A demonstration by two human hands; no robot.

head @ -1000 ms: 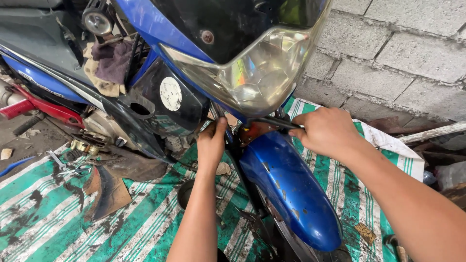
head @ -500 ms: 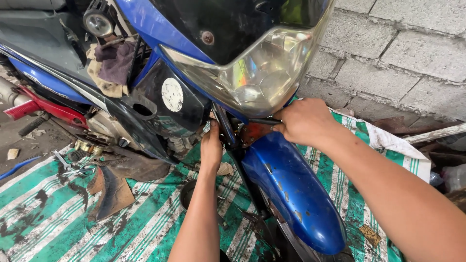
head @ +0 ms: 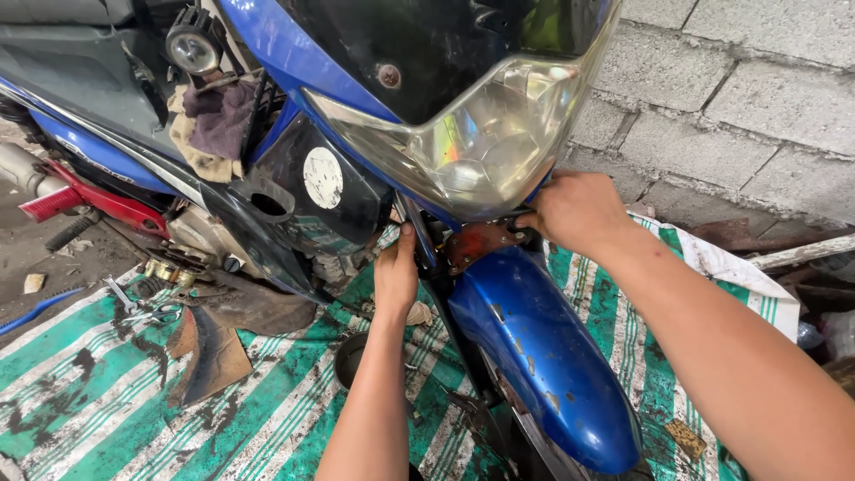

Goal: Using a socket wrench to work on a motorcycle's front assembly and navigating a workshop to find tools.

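Note:
A blue motorcycle stands in front of me, its headlight (head: pixel 490 142) above the blue front fender (head: pixel 543 356). My left hand (head: pixel 396 272) reaches up beside the left fork leg (head: pixel 423 240), fingers curled against it just under the headlight. My right hand (head: pixel 574 209) is closed at the rusty bracket (head: pixel 476 242) on top of the fender, on the right side of the fork. Whether it pinches a small part or tool there is hidden by the fingers.
A green and white striped tarp (head: pixel 107 392) covers the floor. On it lie pliers and small tools (head: pixel 147 307), a rusty panel (head: pixel 209 352) and a dark round dish (head: pixel 349 361). A rag (head: pixel 214 120) sits on the bike. A block wall (head: pixel 739 98) stands on the right.
My right hand has slid left, from out beside the fender to the bracket under the headlight. My left hand stays at the fork leg. The view has shifted slightly closer.

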